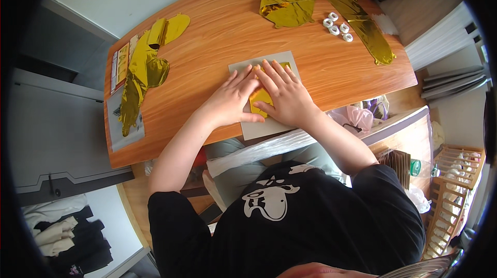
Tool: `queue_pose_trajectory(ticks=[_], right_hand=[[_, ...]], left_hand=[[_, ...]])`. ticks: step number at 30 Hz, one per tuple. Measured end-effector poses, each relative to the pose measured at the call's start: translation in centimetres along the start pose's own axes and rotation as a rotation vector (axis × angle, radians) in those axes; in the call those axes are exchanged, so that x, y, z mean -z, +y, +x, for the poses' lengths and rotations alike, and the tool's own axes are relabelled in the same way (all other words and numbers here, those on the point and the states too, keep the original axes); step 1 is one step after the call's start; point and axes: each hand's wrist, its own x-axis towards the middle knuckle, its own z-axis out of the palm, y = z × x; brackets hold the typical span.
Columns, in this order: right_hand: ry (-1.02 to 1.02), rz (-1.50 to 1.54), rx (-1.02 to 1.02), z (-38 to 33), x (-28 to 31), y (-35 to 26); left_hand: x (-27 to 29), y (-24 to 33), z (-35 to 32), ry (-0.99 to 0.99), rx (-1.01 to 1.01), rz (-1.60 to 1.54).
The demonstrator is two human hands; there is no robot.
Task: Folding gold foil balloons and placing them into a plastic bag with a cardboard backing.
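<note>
A folded piece of shiny gold foil (257, 107), likely a flat foil balloon, lies on a grey rectangular board (254, 132) at the table's near edge. My left hand (228, 103) rests palm down over the foil's left side, fingers stretched out. From the other side my right hand (286, 96) lies flat across the foil, its fingers spread and pointing away from me. The fingertips of both hands come close together near the board's far half. Much of the foil is hidden beneath them.
Flat gold foil balloons (139, 73) lie at the table's left, over a clear plastic bag (121, 135) and a printed packet (120, 68). More gold foil (290, 6) lies far right, with several small white rolls (336, 27) nearby. A pink plastic bag (358, 117) sits below the right edge.
</note>
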Motion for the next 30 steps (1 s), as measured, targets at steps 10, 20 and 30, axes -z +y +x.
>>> queue_pose_trajectory(ticks=[10, 20, 30], right_hand=[[-0.105, -0.03, -0.032, 0.6, 0.7, -0.6], [-0.133, 0.012, -0.044, 0.6, 1.2, -0.3], [-0.099, -0.01, -0.022, 0.5, 1.0, -0.5]], left_hand=[[0.4, 1.6, -1.5, 0.192, 0.217, 0.11], [0.7, 1.4, -1.6, 0.153, 0.27, 0.072], [3.3, -4.0, 2.0, 0.262, 0.273, -0.632]])
